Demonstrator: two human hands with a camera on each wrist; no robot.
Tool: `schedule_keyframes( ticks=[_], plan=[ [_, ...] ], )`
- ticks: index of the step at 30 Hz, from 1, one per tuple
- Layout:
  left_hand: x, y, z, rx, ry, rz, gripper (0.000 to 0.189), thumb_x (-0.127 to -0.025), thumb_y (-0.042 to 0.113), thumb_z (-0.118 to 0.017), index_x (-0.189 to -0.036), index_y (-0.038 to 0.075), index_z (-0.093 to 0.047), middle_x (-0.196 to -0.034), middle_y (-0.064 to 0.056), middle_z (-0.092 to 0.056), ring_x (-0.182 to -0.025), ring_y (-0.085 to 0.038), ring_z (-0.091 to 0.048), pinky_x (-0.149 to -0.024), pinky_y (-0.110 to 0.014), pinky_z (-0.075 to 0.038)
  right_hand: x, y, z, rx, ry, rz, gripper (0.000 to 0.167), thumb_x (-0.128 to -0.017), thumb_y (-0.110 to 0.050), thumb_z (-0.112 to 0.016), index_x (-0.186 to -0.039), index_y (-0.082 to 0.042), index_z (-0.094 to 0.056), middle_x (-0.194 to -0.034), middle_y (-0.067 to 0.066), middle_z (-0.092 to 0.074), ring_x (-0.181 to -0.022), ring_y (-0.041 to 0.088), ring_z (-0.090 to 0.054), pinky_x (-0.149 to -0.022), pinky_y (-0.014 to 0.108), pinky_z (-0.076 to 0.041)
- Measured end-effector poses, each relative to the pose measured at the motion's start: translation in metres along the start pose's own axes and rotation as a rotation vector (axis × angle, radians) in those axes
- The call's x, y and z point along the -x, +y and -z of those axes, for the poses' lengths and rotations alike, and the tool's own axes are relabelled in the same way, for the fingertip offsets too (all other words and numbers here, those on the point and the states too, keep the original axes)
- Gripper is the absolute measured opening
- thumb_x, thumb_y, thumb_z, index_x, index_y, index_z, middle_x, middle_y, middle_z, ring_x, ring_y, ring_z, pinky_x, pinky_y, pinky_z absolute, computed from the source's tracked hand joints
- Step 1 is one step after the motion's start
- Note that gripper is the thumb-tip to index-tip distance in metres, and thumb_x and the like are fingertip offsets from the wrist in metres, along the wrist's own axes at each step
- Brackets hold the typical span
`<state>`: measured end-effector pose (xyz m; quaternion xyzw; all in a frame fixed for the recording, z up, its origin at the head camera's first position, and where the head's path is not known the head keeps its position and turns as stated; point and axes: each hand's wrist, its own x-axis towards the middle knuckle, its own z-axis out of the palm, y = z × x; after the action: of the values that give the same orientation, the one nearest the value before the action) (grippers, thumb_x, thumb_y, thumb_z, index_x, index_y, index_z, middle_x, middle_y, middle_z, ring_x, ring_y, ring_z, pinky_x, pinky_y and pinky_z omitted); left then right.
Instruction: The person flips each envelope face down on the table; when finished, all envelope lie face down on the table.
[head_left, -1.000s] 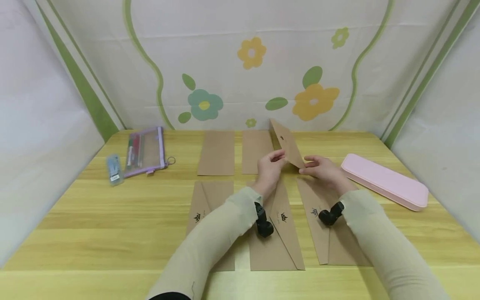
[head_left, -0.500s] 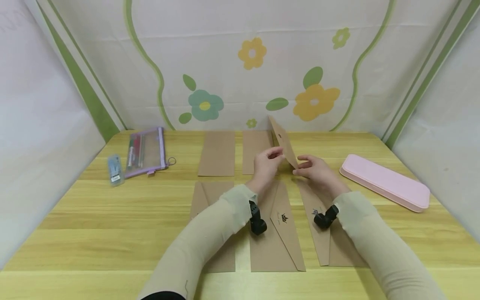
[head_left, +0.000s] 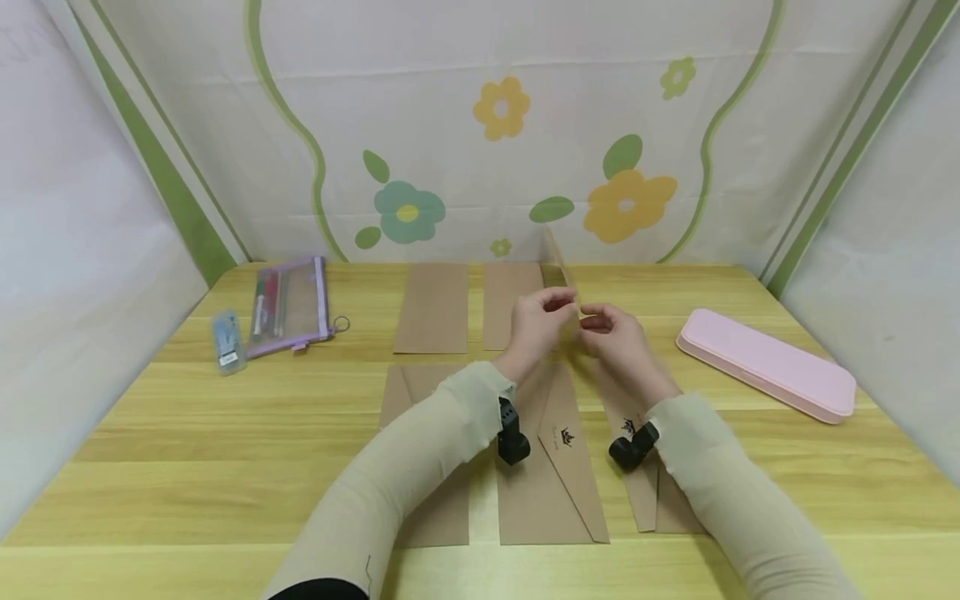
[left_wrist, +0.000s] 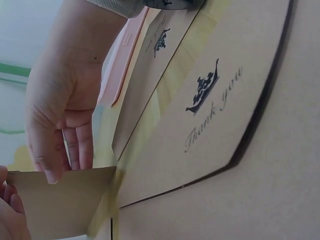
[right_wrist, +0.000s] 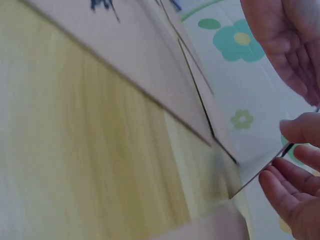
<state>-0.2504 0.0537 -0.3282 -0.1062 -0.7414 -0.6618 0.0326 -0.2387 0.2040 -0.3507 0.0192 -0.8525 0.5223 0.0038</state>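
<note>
A brown kraft envelope stands nearly edge-on to the head view, raised over the back of the table. My left hand pinches its left side near the lower end. The right hand holds the near edge, and in the left wrist view its thumb lies on one face of the envelope, the other fingers behind. Below my wrists lie three more envelopes, flaps up: a left one, a middle one printed with a crown and "Thank you", and a right one partly under my right arm.
Two plain-faced envelopes lie at the back of the wooden table. At left are a purple-edged mesh pouch with pens and a small blue pack. A pink case sits at right.
The held envelope has turned from showing its printed face to nearly edge-on. My right hand has moved left, closer to the left hand.
</note>
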Motion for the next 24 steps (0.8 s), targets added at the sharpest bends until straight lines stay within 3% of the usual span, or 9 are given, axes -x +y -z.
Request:
schedule_keyframes(
  ticks=[9,17,24],
  plan=[
    [-0.001,0.007,-0.006,0.005,-0.023,-0.009,0.019,-0.085,0.009,-0.065,-0.103,0.008,-0.070,-0.097,-0.003,-0.068,-0.087,-0.007,-0.059,-0.071,-0.017,-0.051,0.005,-0.010,-0.012,-0.027,0.190,0.118,0.035,-0.087,-0.014,-0.063,-0.118,0.001,-0.057,-0.111,0.018,-0.061,-0.098,0.020,-0.058,-0.077,0.014,-0.049],
    [-0.001,0.012,-0.012,0.010,-0.039,-0.022,0.017,-0.085,0.006,-0.065,-0.101,0.005,-0.069,-0.094,-0.005,-0.068,-0.084,-0.008,-0.059,-0.070,-0.017,-0.052,0.007,-0.014,-0.016,-0.046,0.370,0.159,0.024,-0.084,-0.009,-0.064,-0.106,0.002,-0.063,-0.100,0.016,-0.065,-0.082,0.004,-0.057,-0.067,0.010,-0.047],
    [-0.001,0.011,-0.014,0.022,-0.035,-0.013,0.016,-0.086,0.008,-0.063,-0.101,0.005,-0.070,-0.096,-0.004,-0.068,-0.084,-0.007,-0.059,-0.069,-0.017,-0.051,0.008,-0.011,-0.018,-0.055,0.466,0.184,0.020,-0.083,-0.010,-0.067,-0.100,0.000,-0.066,-0.094,0.013,-0.066,-0.078,0.002,-0.056,-0.064,0.009,-0.046]
  ],
)
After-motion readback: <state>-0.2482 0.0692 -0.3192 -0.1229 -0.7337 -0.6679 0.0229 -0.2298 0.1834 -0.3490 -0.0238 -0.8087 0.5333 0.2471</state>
